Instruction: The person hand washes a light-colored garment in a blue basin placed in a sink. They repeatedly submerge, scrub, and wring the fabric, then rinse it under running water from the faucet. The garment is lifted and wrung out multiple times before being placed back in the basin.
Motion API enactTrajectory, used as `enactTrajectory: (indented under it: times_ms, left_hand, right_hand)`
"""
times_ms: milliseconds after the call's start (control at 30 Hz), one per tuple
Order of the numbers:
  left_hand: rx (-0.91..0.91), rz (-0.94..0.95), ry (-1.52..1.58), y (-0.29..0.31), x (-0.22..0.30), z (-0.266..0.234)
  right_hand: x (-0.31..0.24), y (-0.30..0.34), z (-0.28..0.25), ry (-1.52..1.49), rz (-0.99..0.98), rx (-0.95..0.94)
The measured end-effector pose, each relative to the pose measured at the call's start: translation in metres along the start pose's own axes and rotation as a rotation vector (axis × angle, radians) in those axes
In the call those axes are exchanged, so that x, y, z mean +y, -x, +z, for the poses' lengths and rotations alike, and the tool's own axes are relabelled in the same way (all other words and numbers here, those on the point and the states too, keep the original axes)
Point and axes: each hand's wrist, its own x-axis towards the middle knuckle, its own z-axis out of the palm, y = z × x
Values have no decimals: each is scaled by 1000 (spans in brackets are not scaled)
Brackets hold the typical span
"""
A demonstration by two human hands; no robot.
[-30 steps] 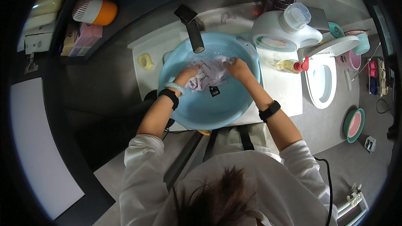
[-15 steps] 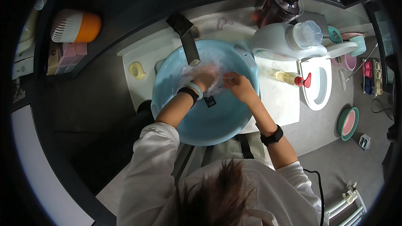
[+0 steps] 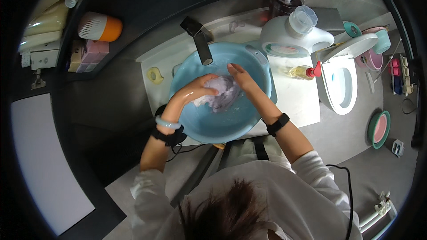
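A wad of wet, pale lavender cloth (image 3: pixel 224 93) sits in the light blue basin (image 3: pixel 207 131), which holds some water. My left hand (image 3: pixel 199 88) is wrapped round the left side of the wad, thumb and fingers curved over it. On the other side my right hand (image 3: pixel 239 76) has its fingers stretched out and holds nothing, close to the cloth's right edge. A black faucet (image 3: pixel 203 51) reaches over the basin's far side. What kind of fabric item the wad is, I cannot tell.
The basin stands on a white counter (image 3: pixel 298 102). Right of it are a pump bottle with a red top (image 3: pixel 304 72) and a large detergent jug (image 3: pixel 284 38), then a toilet (image 3: pixel 340 84). A yellow ring-shaped item (image 3: pixel 155 75) lies to the left. A dark shelf (image 3: pixel 147 13) overhangs the back.
My left hand has moved left and turned, and the cloth now shows bunched against it. My right hand has shifted slightly left and farther from me. The whole view has shifted a little.
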Motion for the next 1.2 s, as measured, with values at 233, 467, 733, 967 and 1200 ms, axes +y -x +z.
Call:
enactTrajectory:
  times_ms: [233, 467, 733, 967, 1200]
  left_hand:
    - [87, 229, 265, 104, 55, 15]
    - [452, 321, 849, 84, 28, 25]
    - [221, 134, 1283, 40, -23, 25]
    - [219, 40, 1267, 13, -59, 32]
    - [242, 87, 1242, 10, -42, 58]
  right_hand:
    - [-25, 33, 26, -249, 213, -206]
    - [-65, 95, 27, -539, -6, -427]
    - [-30, 136, 79, 126, -683, -58]
    - [-31, 128, 85, 433, -730, 118]
    - [-36, 90, 47, 617, -658, 55]
